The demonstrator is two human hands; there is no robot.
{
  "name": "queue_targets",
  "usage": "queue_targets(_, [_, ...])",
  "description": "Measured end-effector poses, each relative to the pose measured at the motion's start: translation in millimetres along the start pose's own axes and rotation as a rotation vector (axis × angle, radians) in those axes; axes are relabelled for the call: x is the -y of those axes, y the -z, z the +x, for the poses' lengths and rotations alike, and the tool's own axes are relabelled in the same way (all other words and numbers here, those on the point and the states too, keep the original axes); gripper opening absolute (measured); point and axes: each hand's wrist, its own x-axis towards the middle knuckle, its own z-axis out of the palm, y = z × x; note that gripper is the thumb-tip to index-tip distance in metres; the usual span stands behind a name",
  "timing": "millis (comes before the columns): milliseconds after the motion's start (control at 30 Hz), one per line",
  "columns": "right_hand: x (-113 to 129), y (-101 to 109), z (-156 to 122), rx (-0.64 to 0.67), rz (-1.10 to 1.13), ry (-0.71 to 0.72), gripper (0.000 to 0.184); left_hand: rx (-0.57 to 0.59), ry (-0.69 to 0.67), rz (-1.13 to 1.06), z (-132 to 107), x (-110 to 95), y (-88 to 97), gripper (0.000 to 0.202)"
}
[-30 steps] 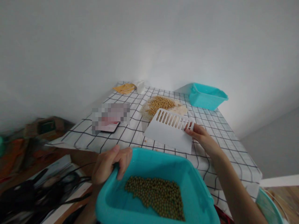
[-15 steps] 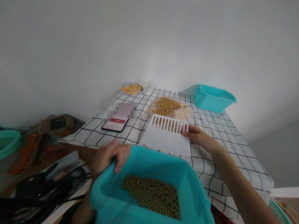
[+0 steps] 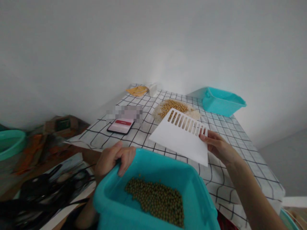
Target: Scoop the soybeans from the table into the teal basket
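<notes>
My left hand (image 3: 116, 160) is closed over the left rim of a turquoise plastic bin (image 3: 165, 163). Inside the bin lies a layer of small round beans (image 3: 158, 199), brownish green in this light. My right hand (image 3: 219, 145) pinches the right edge of a white plastic scoop (image 3: 182, 137) with a row of slots along its far end. The scoop is tilted, held above the table just beyond the bin. Behind it a pile of yellowish beans (image 3: 174, 105) lies on the tablecloth, beside a pale grainy heap (image 3: 194, 114) partly hidden by the scoop.
The table has a white checked cloth (image 3: 240, 140). A second turquoise bin (image 3: 223, 101) stands at its back right. A phone (image 3: 121, 125) lies at the left, and a yellow cloth (image 3: 137, 91) at the back. Dark bags and cables (image 3: 48, 191) crowd the lower left.
My right hand has lifted and tilted the scoop, moving slightly right. Beans seen at its near edge are gone from there, and a few show against the bin's inner wall. My left hand stays on the rim.
</notes>
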Motion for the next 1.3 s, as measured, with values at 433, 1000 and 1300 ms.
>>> queue_targets(433, [-7.8,62.1,29.3,-0.439,-0.041,0.237,0.032,-0.022,0.033,-0.12,0.3,6.9,-10.8,0.07])
queue_targets(1000, [-4.3,39.6,19.4,-0.12,-0.234,0.315,0.029,-0.188,-0.063,-0.237,-1.2,18.0,-41.0,0.071])
queue_targets(1300, [-6.5,39.3,17.0,-0.101,-0.234,0.294,0.029,-0.3,-0.027,-0.192,-4.0,14.2,-48.8,0.07])
